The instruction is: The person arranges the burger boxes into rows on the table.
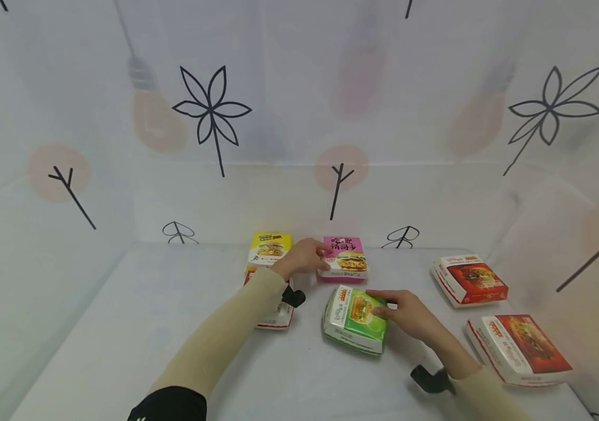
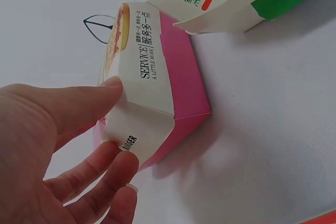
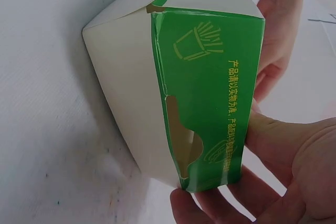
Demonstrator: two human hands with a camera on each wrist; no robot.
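My left hand (image 1: 307,256) is at the left end of a pink and white burger box (image 1: 346,257) near the back wall. In the left wrist view its thumb (image 2: 107,97) lies on the box's printed front, with the other fingers curled round the corner. My right hand (image 1: 407,311) grips a green and white burger box (image 1: 354,320), thumb on the lid and fingers along the edge. A slot gapes in that box's green side (image 3: 202,77) in the right wrist view. The green box sits nearer to me than the pink one, slightly turned.
A yellow burger box (image 1: 269,245) stands at the back, left of the pink one. In front of it is a red and white box (image 1: 276,318), partly hidden by my left arm. Two more red boxes (image 1: 475,280) (image 1: 526,349) lie at the right. A patterned cloth wall (image 1: 289,199) closes off the back.
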